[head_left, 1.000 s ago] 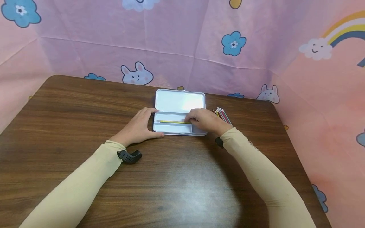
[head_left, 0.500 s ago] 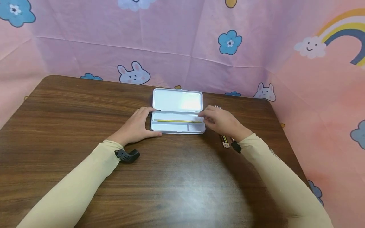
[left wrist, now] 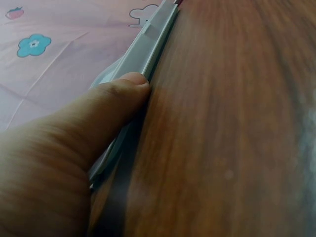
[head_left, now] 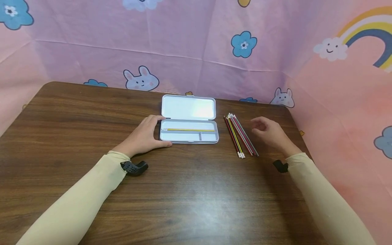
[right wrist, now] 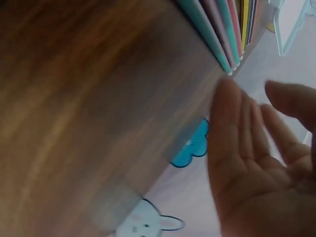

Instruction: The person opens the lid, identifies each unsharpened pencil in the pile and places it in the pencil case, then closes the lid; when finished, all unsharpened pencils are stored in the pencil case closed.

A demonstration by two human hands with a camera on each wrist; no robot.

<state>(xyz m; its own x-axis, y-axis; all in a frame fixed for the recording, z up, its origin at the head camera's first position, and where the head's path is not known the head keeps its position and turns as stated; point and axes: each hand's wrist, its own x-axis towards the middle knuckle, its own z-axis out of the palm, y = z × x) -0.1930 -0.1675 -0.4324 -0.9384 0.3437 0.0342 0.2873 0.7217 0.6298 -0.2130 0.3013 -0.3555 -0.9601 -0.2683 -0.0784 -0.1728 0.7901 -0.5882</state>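
A white pencil case (head_left: 190, 136) lies open on the brown table, its lid tilted back toward the wall. Inside its long rear compartment rests one yellow pencil (head_left: 188, 130). My left hand (head_left: 141, 137) grips the case's left end, with the thumb (left wrist: 116, 96) along the front wall and the fingers at the back corner. Right of the case lies a loose bundle of pencils (head_left: 240, 136) in red, yellow, black and teal, some with white erasers. My right hand (head_left: 271, 134) hovers just right of that bundle, holding nothing, its fingers loosely bent.
A patterned cloth wall (head_left: 183, 41) runs along the table's back edge and another stands at the right. Wood surface (head_left: 183, 190) stretches in front of the case and to its left. Black wrist devices (head_left: 134, 167) sit at both cuffs.
My right hand has left the case, passing over the loose pencils to their right side. The yellow pencil stays in the rear compartment. My left hand keeps its hold on the case.
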